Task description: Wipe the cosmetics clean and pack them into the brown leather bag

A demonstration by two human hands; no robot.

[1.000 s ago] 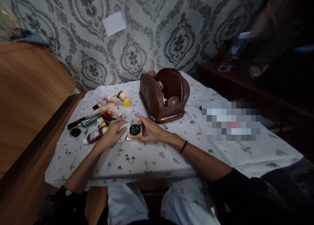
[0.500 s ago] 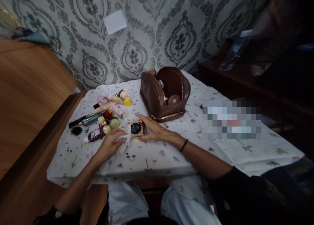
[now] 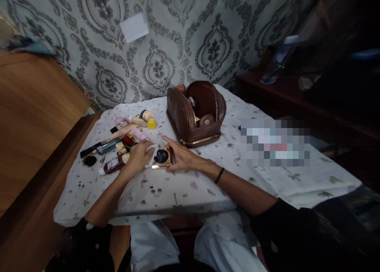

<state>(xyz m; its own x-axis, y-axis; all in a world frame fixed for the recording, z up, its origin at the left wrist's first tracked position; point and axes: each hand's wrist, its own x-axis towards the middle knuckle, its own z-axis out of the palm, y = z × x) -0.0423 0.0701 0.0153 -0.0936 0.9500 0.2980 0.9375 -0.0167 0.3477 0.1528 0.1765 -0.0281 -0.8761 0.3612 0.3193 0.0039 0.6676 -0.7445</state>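
My right hand (image 3: 186, 157) grips the right side of a gold compact (image 3: 157, 165) with a round black label, thumb in front and fingers behind. It rests flat on the cloth-covered table. At its left edge, my left hand (image 3: 139, 158) has its fingers closed on a white wipe (image 3: 151, 158), mostly hidden, which touches the compact's side. Behind my right hand stands a brown cosmetic bag (image 3: 181, 119), unzipped, with a few items partly showing inside. Just left of my left hand lies a dark red bottle (image 3: 114, 165) with a white cap.
Several tubes, bottles and brushes lie in a pile at the left, among them a yellow-capped tube (image 3: 151, 123) and a blue-grey tube (image 3: 108, 146). A blurred-out patch (image 3: 274, 143) covers something on the right. A clear plastic bottle (image 3: 276, 64) stands on a dark ledge beyond.
My left hand has moved forward along the compact's left edge, taking the wipe with it. My right hand keeps its hold, and the compact has barely shifted.
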